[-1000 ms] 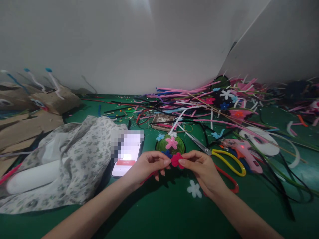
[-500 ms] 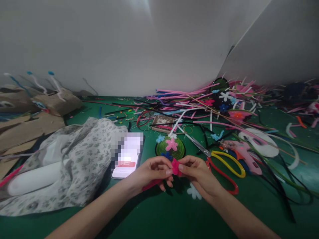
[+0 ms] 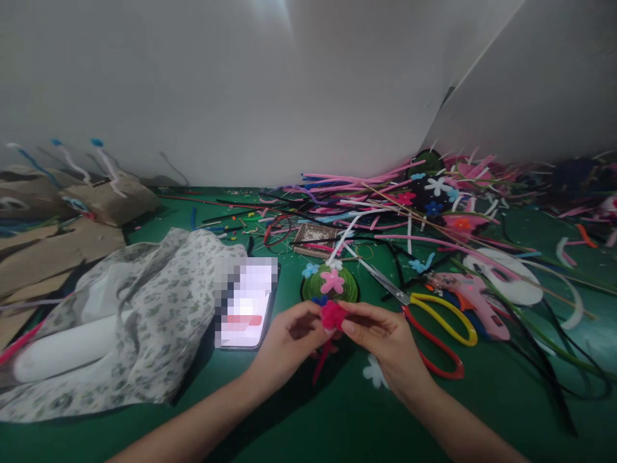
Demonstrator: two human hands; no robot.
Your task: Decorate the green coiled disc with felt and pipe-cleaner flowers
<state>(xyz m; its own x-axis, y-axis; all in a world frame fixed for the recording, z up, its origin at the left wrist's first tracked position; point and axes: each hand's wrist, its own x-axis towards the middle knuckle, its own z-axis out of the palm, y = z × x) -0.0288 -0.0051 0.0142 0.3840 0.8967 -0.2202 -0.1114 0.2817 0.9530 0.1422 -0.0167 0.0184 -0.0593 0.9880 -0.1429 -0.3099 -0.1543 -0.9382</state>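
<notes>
The red flower (image 3: 332, 316) had shifted slightly leftward since the previous frame, and a red strip (image 3: 321, 364) now hung below the left hand (image 3: 295, 334). The left hand pinched the flower's lower left side; the right hand (image 3: 387, 335) pinched its right edge. It sat between both grips' fingertips, near the green disc (image 3: 347, 290).

Fuzzy red flower (image 3: 332, 315), glossy green tabletop (image 3: 299, 424)
</notes>
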